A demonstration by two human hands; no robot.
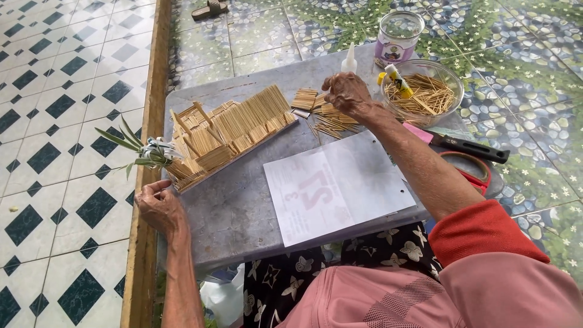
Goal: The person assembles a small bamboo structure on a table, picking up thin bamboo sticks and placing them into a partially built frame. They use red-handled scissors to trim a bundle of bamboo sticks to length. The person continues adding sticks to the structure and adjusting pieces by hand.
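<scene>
Right hand [346, 92] pinches sticks [331, 121] beside glass bowl [450, 79]; left hand [159, 206] rests loose by stick house [228, 130].

Floor left: black-and-white diamond tiles [54, 121]
Floor right: pebble-and-leaf tiles [522, 54]
Divider: wooden strip [155, 91]
Worktop: grey board [243, 206]
Light: daylight

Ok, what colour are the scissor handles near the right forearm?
Red; the scissors lie partly hidden on the board, seen in the head view.

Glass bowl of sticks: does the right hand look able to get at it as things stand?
Probably yes. The right hand hovers over the loose sticks just beside the glass bowl, which is open-topped, with nothing between them.
</scene>
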